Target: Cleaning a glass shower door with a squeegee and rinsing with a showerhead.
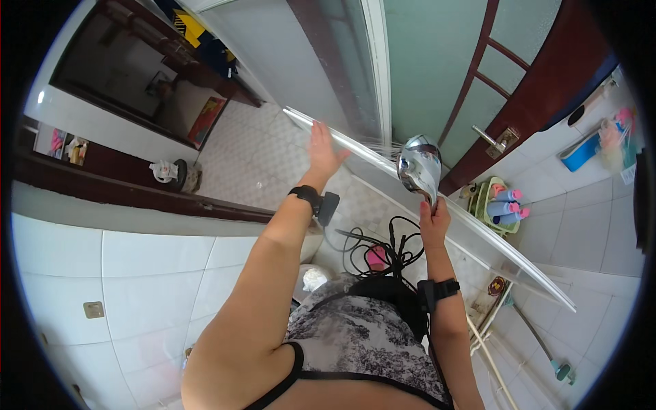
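A chrome handheld shower head is gripped by its handle in my right hand. Thin streams of water leave its face toward the left, across the glass door panel. My left hand is stretched out flat with the thumb apart, at the white frame of that panel; whether it touches the frame I cannot tell. The frame runs from the upper middle down to the lower right. Each of my wrists wears a black strap with a device on it.
Black cables hang in loops before my waist, near a pink slipper. A wooden door with a metal handle stands at upper right. A green basket of bottles is by the tiled wall. A long-handled tool leans lower right.
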`<state>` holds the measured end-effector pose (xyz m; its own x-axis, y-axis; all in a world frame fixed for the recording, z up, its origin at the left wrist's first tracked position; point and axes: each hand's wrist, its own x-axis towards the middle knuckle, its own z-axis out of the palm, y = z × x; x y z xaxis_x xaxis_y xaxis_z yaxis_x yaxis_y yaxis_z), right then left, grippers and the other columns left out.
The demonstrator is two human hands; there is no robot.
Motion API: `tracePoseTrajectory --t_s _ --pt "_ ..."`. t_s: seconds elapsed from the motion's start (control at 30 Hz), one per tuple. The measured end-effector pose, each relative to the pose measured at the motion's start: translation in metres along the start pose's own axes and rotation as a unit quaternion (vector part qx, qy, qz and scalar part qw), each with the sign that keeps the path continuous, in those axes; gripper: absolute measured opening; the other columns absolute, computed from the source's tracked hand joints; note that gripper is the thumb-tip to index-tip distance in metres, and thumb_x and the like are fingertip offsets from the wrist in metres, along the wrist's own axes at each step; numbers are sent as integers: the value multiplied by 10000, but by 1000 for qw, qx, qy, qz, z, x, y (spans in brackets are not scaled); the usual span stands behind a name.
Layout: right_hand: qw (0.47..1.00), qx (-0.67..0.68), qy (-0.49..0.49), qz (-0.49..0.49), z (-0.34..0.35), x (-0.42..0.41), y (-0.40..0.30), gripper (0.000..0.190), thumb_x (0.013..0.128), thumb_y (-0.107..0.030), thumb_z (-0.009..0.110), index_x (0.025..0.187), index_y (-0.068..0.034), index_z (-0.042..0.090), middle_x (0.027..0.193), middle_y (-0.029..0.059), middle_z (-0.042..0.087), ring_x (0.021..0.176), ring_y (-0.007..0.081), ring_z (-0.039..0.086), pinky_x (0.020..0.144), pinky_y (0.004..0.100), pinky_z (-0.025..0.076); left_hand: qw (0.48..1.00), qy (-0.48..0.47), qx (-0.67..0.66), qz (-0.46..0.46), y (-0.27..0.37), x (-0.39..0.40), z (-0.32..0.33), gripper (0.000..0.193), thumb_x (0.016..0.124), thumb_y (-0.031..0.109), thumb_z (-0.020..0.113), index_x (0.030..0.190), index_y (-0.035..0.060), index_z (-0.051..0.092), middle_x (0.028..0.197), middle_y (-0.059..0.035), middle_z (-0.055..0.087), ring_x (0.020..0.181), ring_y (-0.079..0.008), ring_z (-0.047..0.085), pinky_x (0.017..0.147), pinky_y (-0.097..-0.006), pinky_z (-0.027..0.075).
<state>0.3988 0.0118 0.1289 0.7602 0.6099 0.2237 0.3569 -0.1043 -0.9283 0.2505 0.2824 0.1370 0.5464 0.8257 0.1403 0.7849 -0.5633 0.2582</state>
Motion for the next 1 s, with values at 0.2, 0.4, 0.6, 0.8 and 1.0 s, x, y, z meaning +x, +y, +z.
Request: tracePoseTrajectory --t_s 0.2,0.4,0.6,0.8,1.0 --pt "998 65 3 -12 -1 1 -8 317 782 -326 615 791 -27 512 546 41 398 486 136 367 455 266 328 993 48 -108 16 3 -7 15 1071 633 205 744 1303 -112 -29 1373 -302 -2 1296 -382 58 1063 -343 125" --pt "995 94 -5 -40 -4 7 -29 370 779 -376 611 784 -20 508 541 25 377 487 112 353 446 244 312 978 31 -204 -9 5 -7 12 1123 626 60 716 1280 -76 -186 1379 -291 24 1298 -350 106 1058 -302 135" --pt "994 72 1 -81 -9 10 -36 376 773 -380 613 787 -21 505 518 23 379 456 117 362 425 254 309 970 21 -240 -18 13 -6 6 1104 640 32 675 1267 -65 -229 1377 -292 51 1293 -345 134 1053 -293 148" --pt "994 64 6 -90 -12 14 -43 368 771 -375 612 814 -23 515 511 33 398 446 129 377 428 259 319 974 19 -225 -19 11 -4 11 1118 638 46 679 1263 -58 -242 1378 -291 41 1293 -344 132 1052 -287 149" --pt "995 54 -10 -82 -21 12 -36 353 770 -361 615 822 -25 518 517 41 419 447 147 401 438 261 335 960 39 -278 -14 13 -4 12 1093 595 17 696 1307 -67 -128 1396 -258 -1 1310 -326 61 1063 -279 101"
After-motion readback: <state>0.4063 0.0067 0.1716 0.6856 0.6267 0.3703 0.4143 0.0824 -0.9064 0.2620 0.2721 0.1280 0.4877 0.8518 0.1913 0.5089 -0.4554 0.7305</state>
